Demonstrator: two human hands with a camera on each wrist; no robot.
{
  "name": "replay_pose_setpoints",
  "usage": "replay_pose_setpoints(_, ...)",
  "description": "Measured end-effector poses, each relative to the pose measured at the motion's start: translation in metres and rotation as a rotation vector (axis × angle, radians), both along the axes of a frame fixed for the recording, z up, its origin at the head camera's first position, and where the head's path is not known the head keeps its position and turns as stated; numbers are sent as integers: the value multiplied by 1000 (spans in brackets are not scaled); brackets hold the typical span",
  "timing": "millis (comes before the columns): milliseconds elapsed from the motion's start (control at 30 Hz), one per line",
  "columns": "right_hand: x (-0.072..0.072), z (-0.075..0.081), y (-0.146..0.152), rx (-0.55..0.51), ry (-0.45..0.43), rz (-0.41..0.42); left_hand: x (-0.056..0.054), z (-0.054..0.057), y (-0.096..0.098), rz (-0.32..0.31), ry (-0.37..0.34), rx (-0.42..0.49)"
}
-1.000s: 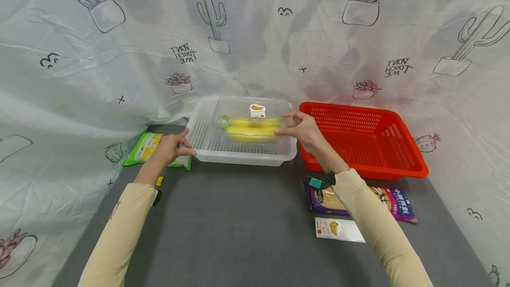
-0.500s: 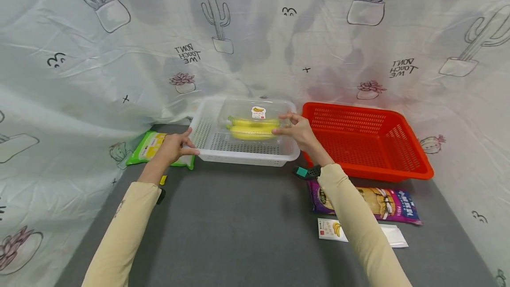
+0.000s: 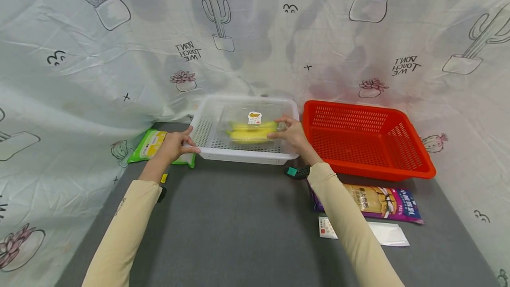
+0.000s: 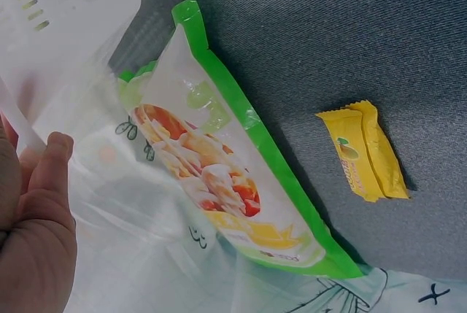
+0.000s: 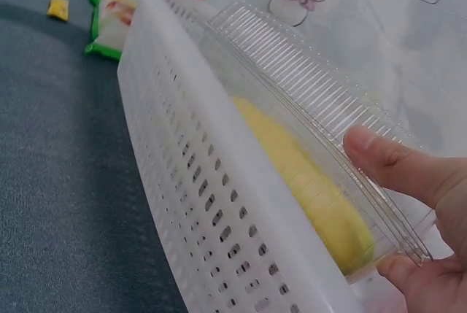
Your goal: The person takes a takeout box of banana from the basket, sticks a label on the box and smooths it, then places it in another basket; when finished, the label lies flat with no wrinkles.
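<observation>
A clear plastic box [image 3: 235,114] with a banana sticker on its lid holds yellow bananas [image 3: 249,135]. It lies within the white perforated basket [image 3: 243,156], at the back middle of the table. At the box's right end my right hand [image 3: 294,135] grips it; the right wrist view shows the thumb on the ridged lid [image 5: 292,65] and a finger below its edge. My left hand [image 3: 172,146] pinches the basket's left rim between thumb and fingers. In the left wrist view the basket's wall [image 4: 73,21] fills the upper left corner.
To the right stands a red basket [image 3: 354,141]. In front of it lie a pasta pack [image 3: 392,202] and a white paper [image 3: 388,234], both partly behind the right sleeve. A green-edged bag [image 4: 211,160] and a small yellow packet [image 4: 361,152] lie at the left.
My right hand has brought the box lower into the white basket and slightly left of where it was. My left hand keeps its hold on the basket rim.
</observation>
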State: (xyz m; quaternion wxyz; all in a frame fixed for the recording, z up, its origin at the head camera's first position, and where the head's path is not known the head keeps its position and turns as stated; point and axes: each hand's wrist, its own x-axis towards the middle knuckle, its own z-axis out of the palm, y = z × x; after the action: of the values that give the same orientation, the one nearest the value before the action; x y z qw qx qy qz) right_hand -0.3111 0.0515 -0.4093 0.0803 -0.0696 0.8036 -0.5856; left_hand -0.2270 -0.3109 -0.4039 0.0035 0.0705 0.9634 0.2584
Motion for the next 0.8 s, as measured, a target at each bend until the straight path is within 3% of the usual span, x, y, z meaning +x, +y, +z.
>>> replay_pose_setpoints(133, -2, -6, -7, 42, 2, -14, 0, 1, 0, 4, -4, -3)
replay_pose_setpoints(367, -3, -15, -17, -6, -32, -35, 0, -1, 1, -4, 18, -16)
replay_pose_setpoints(633, -5, -20, -21, 142, -42, -50, -1, -1, 2, -10, 19, -2)
replay_pose_setpoints(800, -2, -16, -20, 121, -111, -36, -1, 0, 3, -14, 35, -15)
